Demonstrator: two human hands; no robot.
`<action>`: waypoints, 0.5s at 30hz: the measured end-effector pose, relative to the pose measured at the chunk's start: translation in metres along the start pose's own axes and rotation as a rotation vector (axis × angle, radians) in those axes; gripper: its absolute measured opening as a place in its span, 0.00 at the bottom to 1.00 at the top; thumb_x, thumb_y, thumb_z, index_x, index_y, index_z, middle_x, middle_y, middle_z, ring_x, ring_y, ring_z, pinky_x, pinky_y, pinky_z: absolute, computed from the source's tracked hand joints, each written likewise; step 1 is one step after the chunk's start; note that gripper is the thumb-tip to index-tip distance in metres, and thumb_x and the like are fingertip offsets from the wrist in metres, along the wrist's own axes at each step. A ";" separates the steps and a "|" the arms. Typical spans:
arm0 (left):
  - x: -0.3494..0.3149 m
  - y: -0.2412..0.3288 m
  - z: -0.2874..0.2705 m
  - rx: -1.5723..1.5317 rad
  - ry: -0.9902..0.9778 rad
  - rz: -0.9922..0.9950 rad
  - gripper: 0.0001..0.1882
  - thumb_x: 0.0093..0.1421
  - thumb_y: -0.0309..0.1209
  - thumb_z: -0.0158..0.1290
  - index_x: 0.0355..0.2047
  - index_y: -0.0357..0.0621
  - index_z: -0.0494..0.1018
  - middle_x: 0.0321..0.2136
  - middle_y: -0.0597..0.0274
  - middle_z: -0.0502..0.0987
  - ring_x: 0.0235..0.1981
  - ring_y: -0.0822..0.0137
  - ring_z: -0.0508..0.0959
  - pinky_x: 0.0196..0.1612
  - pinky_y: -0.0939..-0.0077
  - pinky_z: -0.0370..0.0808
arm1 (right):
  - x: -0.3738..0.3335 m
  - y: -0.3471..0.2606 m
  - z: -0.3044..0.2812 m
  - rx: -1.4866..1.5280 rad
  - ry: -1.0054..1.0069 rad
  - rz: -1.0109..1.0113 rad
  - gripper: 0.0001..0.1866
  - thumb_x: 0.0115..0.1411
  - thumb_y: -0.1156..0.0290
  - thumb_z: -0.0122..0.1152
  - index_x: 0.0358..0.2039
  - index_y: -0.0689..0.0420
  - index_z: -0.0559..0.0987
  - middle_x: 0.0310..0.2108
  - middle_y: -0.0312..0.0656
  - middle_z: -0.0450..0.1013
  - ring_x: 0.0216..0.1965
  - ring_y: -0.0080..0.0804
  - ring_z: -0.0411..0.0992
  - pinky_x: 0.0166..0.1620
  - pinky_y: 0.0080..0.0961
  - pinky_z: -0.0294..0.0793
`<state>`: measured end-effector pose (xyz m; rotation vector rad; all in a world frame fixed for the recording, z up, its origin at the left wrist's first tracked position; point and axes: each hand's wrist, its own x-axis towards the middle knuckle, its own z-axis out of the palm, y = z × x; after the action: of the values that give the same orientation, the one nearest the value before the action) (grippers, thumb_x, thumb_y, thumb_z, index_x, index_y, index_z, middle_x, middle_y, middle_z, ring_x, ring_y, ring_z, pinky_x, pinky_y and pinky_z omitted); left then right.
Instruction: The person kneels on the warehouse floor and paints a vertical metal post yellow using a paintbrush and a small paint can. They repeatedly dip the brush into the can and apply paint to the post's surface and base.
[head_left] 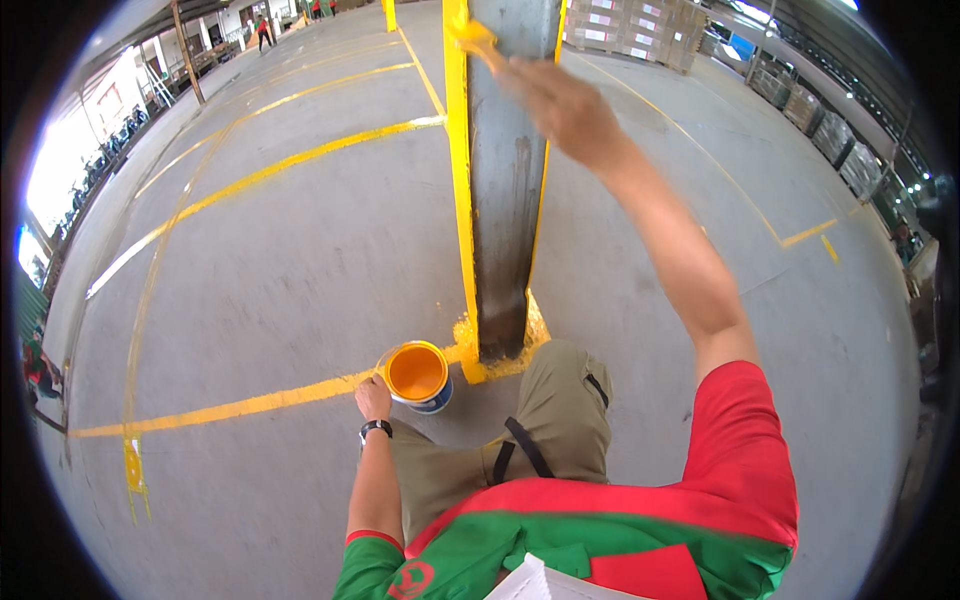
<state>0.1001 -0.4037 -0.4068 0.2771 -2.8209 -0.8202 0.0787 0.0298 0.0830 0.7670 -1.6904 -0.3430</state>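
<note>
My right hand [562, 105] is raised high and shut on a paintbrush [473, 38] with yellow bristles, pressed against the yellow-painted edge of a grey steel column [505, 190]. Low down, my left hand [373, 398], with a black watch on the wrist, holds the rim of a small paint can [417, 375] full of orange-yellow paint. The can stands on the concrete floor beside the column's base. I am crouched, with my knee close to the column.
Yellow lines [250, 403] run across the grey concrete floor, with paint splashes around the column's foot. Stacked boxes on pallets [630, 30] stand at the far right. People in red move in the far background.
</note>
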 end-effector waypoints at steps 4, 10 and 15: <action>-0.004 -0.009 -0.002 -0.081 -0.039 -0.006 0.23 0.64 0.42 0.48 0.30 0.30 0.80 0.31 0.33 0.80 0.36 0.34 0.80 0.43 0.43 0.74 | -0.058 -0.067 -0.002 0.092 -0.219 0.004 0.20 0.58 0.78 0.65 0.52 0.56 0.81 0.50 0.47 0.78 0.47 0.42 0.79 0.47 0.34 0.83; -0.015 -0.013 -0.003 -0.101 -0.054 -0.006 0.20 0.64 0.41 0.51 0.35 0.32 0.80 0.32 0.33 0.80 0.38 0.35 0.81 0.43 0.44 0.75 | -0.084 -0.112 0.000 0.442 -0.388 0.181 0.18 0.61 0.74 0.65 0.53 0.57 0.81 0.46 0.45 0.80 0.45 0.41 0.79 0.46 0.35 0.83; -0.022 -0.010 -0.001 -0.123 0.030 -0.009 0.18 0.65 0.40 0.52 0.35 0.33 0.79 0.31 0.35 0.81 0.37 0.35 0.81 0.41 0.45 0.75 | -0.054 -0.069 0.011 0.336 -0.300 0.251 0.17 0.61 0.73 0.65 0.52 0.57 0.81 0.49 0.42 0.80 0.47 0.41 0.80 0.47 0.35 0.82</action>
<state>0.1226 -0.4076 -0.4147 0.2804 -2.7300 -0.9786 0.0940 0.0119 -0.0022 0.7605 -2.1361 0.0058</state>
